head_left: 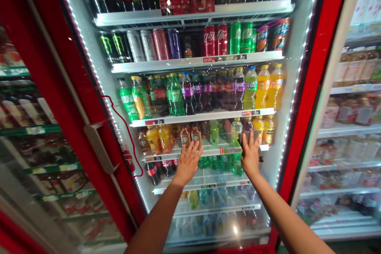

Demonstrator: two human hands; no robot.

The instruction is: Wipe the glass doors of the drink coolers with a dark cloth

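Note:
My left hand (188, 162) is stretched forward with its fingers spread, and nothing is in it. Its fingertips are just below two brown-labelled bottles (191, 134) on a shelf of the drinks cooler; whether they touch I cannot tell. My right hand (250, 156) holds a dark, flat, cloth-like thing (253, 135) under its fingers, its exact kind unclear. Near that hand stand a pale green bottle (236, 127) and yellow juice bottles (268, 129). The front edge of the same shelf (212, 151) runs between the two hands.
Higher shelves carry soda bottles (175, 95) and a row of cans (162, 43). Lower shelves hold green and clear bottles (193, 199). The red cooler frame (309, 87) borders the right side. A door handle (101, 147) is at the left, with stocked shelves beyond both sides.

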